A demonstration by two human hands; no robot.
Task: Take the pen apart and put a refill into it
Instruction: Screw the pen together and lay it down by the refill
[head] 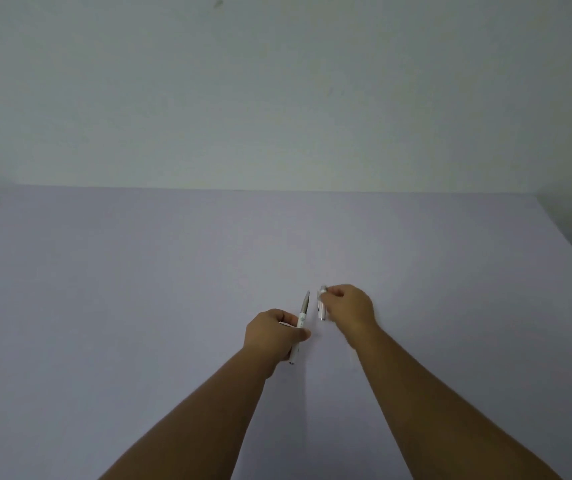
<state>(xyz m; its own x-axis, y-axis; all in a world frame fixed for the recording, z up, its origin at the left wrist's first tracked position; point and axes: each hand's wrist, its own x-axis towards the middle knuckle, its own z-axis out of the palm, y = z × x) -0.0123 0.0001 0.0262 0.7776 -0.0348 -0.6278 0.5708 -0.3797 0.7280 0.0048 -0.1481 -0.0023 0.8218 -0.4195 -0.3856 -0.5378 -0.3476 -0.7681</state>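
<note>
My left hand (274,336) grips a white pen (301,315) around its barrel. The pen's grey tip end points up and away from me, and its back end sticks out below my fist. To the right, my right hand (350,308) holds the pen's pale cap (322,304) between thumb and fingers. The cap stands nearly upright, a short gap away from the pen's tip. Both hands hover just above the table (139,306). No refill shows anywhere.
A plain lavender-grey table fills the lower half of the view. A bare pale wall (277,98) rises behind its far edge. The table's right edge slants down at the far right.
</note>
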